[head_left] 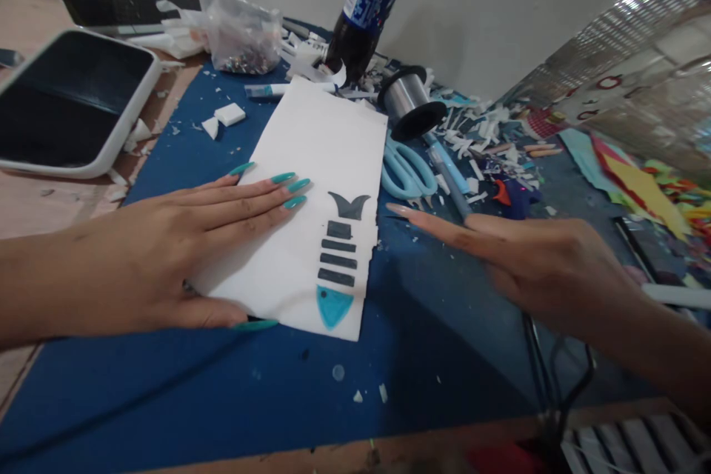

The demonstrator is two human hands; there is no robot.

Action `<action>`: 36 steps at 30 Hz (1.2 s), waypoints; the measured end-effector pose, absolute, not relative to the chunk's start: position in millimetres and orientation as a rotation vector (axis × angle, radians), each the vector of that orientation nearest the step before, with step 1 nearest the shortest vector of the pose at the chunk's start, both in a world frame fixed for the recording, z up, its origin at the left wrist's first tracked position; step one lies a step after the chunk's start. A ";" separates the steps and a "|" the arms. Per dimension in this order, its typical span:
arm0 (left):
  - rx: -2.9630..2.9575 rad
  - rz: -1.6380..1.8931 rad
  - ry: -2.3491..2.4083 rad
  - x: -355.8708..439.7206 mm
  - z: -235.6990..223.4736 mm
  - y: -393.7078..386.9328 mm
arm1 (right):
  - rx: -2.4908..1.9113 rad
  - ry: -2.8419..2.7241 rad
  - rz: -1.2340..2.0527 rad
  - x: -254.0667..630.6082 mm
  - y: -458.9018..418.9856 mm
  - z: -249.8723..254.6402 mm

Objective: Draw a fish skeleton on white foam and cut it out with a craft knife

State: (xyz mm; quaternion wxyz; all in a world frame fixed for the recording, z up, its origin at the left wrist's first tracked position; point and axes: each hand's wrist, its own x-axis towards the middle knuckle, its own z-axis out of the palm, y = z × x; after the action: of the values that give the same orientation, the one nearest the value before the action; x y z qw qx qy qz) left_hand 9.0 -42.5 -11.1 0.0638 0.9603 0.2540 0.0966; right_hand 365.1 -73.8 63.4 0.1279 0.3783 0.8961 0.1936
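My left hand (222, 222) lies flat on a white foam-like sheet (327, 141), its fingers stretched out and thumb at the near edge. On the sheet is a fishbone drawing (337, 259) with a blue head, dark bars and a dark tail. My right hand (533, 252) is to the right of the sheet, index finger extended and the others curled. A thin dark pointed tip (396, 218) shows under that fingertip; the rest of this tool is hidden by the hand. Light blue scissors (408, 170) lie by the sheet's right edge, beside a blue-grey pen-like stick (449, 176).
A wire spool (411, 102), dark bottle (366, 11) and plastic bag of small bits (244, 37) stand behind the sheet. White scraps (472, 133) litter the blue mat (222, 392). A phone (72, 100) lies left; coloured sheets (627, 178) and black cables (547, 370) are right.
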 end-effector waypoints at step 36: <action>2.885 0.259 0.691 10.5 -6.3 -41.2 | 0.750 2.533 0.643 324.2 -47.5 65.6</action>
State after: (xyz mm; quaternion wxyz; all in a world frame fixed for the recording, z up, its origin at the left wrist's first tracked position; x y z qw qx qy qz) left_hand 10.5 -41.2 -6.3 0.0818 0.9656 0.2312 0.0867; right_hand 324.2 -47.5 65.6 0.2097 0.2698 0.9109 0.2313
